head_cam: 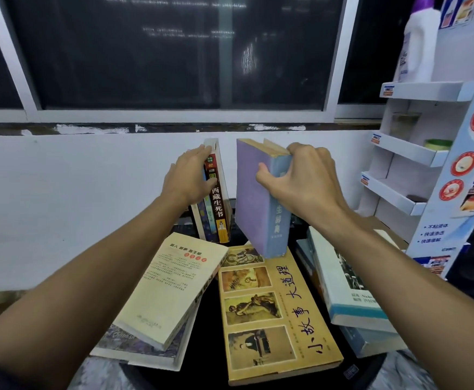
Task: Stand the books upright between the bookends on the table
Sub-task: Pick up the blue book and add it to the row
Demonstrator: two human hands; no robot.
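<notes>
The bookends cannot be made out behind the standing books (213, 204) and the purple book (254, 198). The left hand (188, 178) covers the spines on the left of that row. Most of the black counter (210, 308) lies under flat books. The right forearm hides part of the right-hand stack (351, 299).

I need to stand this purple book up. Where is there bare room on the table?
The one clear gap lies between the upright books under the left hand and the purple book in the right hand. Nearer, flat books crowd the table: cream book, yellow book, blue-edged stack.
</notes>
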